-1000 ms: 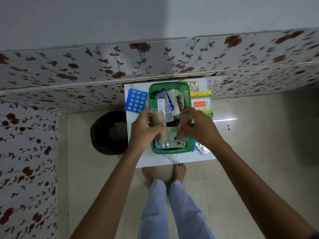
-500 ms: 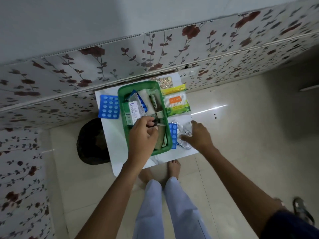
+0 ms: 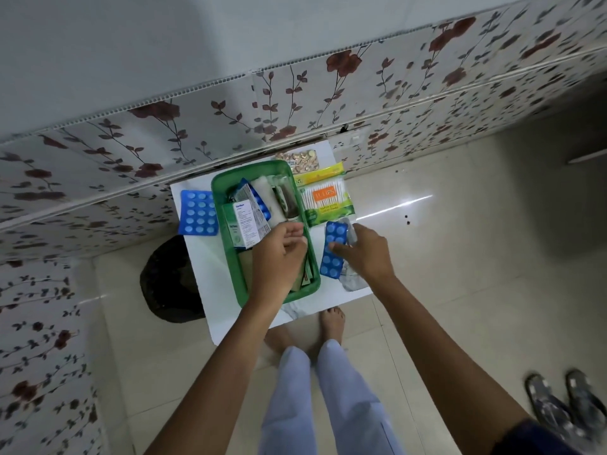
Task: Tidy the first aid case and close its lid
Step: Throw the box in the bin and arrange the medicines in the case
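Note:
The green first aid case (image 3: 230,254) stands open on a small white table (image 3: 202,261). Inside it are a white medicine box (image 3: 244,223), a gauze roll (image 3: 266,196), a dark tube (image 3: 288,201) and other packets. My left hand (image 3: 279,257) hovers over the case's near half with fingers curled; what it holds, if anything, is hidden. My right hand (image 3: 369,254) is to the right of the case, pinching a blue blister strip (image 3: 333,254) that lies on silver foil strips (image 3: 354,281).
Another blue blister pack (image 3: 198,213) lies left of the case. A cotton swab pack (image 3: 325,200) and a gold capsule strip (image 3: 297,159) lie at the back right. A dark round object (image 3: 167,280) sits on the floor at left, sandals (image 3: 565,405) at bottom right.
My right hand left the case, moved right onto the table and took hold of the blue blister strip. My left hand stayed over the case.

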The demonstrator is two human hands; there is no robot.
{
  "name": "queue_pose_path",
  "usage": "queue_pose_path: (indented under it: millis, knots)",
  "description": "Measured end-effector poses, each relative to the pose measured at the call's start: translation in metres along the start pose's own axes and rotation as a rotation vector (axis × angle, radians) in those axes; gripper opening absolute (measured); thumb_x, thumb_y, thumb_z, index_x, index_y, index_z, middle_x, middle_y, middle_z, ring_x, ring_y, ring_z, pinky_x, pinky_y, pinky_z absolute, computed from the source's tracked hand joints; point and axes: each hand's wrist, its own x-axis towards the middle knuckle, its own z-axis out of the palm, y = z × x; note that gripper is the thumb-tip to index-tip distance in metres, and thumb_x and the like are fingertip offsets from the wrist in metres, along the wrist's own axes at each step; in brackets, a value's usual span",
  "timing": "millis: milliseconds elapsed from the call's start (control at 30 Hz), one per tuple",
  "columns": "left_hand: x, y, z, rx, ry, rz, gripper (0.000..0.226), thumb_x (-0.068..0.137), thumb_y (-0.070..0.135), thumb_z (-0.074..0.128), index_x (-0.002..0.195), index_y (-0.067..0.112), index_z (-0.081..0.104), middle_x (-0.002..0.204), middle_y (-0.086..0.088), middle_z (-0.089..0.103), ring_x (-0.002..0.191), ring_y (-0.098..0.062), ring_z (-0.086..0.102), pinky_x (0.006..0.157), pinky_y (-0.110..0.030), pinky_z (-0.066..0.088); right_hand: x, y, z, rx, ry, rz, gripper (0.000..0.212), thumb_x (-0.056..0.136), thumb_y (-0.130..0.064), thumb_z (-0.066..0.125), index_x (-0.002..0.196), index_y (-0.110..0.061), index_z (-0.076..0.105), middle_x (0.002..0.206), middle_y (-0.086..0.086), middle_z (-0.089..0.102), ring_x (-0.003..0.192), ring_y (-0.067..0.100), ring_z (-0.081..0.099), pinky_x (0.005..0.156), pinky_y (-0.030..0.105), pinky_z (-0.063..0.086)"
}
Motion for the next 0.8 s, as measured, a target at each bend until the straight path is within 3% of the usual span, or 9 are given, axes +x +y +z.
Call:
queue_pose_path:
  millis: [33,100,200,267,367,500,600,700,800]
  knots:
    - [0.001,0.005,0.002,0.032,-0.031,0.007,0.031,0.085,0.014,0.060,0.116,0.009,0.060,0.110,-0.001,0.066,0.091,-0.008,0.060,0.073,-0.004,0.045,-0.006,-0.005,-0.010,0.037,0.009,-0.009,0.039,0.083,-0.031,0.066,0.111,-0.006,0.058,0.116,0.013,0.067,0.101,0.027,0.063,0.072,0.026,0.043]
    - [0.002,0.012,0.006,0.053,-0.108,-0.002,0.042,0.083,0.026,0.065,0.121,0.010,0.058,0.107,0.003,0.062,0.093,-0.009,0.059,0.071,-0.004,0.044,-0.016,-0.014,-0.024,0.112,0.010,-0.051,0.044,0.083,-0.033,0.066,0.119,-0.011,0.056,0.120,0.009,0.065,0.105,0.025,0.061,0.074,0.026,0.041]
    - [0.004,0.020,0.002,-0.048,-0.154,-0.063,0.037,0.078,0.029,0.070,0.111,0.013,0.063,0.095,0.001,0.065,0.089,-0.017,0.063,0.076,-0.024,0.054,-0.022,-0.027,-0.034,0.302,-0.054,-0.111,0.042,0.081,-0.035,0.068,0.117,-0.016,0.059,0.115,0.008,0.068,0.103,0.024,0.064,0.079,0.031,0.050]
    - [0.006,0.022,-0.005,-0.109,-0.158,-0.091,0.021,0.075,0.020,0.073,0.095,0.019,0.065,0.085,-0.001,0.065,0.085,-0.023,0.065,0.078,-0.038,0.056,-0.020,-0.034,-0.035,0.454,-0.146,-0.126,0.039,0.081,-0.036,0.068,0.114,-0.017,0.061,0.113,0.009,0.069,0.103,0.027,0.065,0.090,0.044,0.053]
    - [0.009,0.021,-0.021,-0.202,-0.091,-0.156,0.019,0.075,0.011,0.072,0.082,0.025,0.062,0.080,-0.003,0.066,0.083,-0.028,0.065,0.077,-0.042,0.056,-0.017,-0.043,-0.032,0.582,-0.268,-0.148,0.036,0.084,-0.033,0.062,0.113,-0.013,0.060,0.113,0.012,0.068,0.105,0.031,0.064,0.092,0.046,0.052]
    - [0.012,0.003,-0.050,-0.252,0.100,-0.228,0.014,0.076,0.009,0.071,0.083,0.017,0.061,0.086,-0.007,0.066,0.085,-0.029,0.065,0.075,-0.041,0.054,-0.011,-0.053,-0.024,0.438,-0.142,-0.187,0.016,0.091,-0.022,0.057,0.093,-0.006,0.054,0.078,0.003,0.054,0.075,0.020,0.049,0.071,0.034,0.041]
    - [0.008,-0.017,-0.062,-0.110,0.219,-0.269,0.018,0.074,0.012,0.072,0.088,0.014,0.060,0.090,-0.013,0.069,0.080,-0.026,0.066,0.070,-0.036,0.053,-0.016,-0.065,-0.012,0.255,-0.041,-0.202,0.020,0.091,-0.016,0.053,0.109,-0.008,0.053,0.095,0.009,0.064,0.083,0.024,0.059,0.077,0.038,0.049]
    - [0.001,-0.023,-0.061,0.012,0.280,-0.308,0.018,0.074,0.014,0.070,0.089,0.012,0.060,0.074,0.000,0.063,0.066,-0.013,0.061,0.061,-0.028,0.051,-0.024,-0.073,0.009,0.093,-0.131,-0.259,0.037,0.090,-0.012,0.052,0.126,-0.010,0.044,0.105,0.017,0.066,0.091,0.032,0.063,0.076,0.039,0.052]
    - [-0.003,-0.027,-0.055,0.100,0.301,-0.303,0.025,0.075,0.018,0.070,0.096,0.011,0.059,0.067,0.008,0.057,0.071,-0.021,0.064,0.069,-0.039,0.057,-0.028,-0.070,0.030,-0.157,-0.092,-0.338,0.056,0.088,-0.004,0.051,0.140,-0.009,0.032,0.118,0.020,0.062,0.105,0.037,0.060,0.081,0.038,0.049]
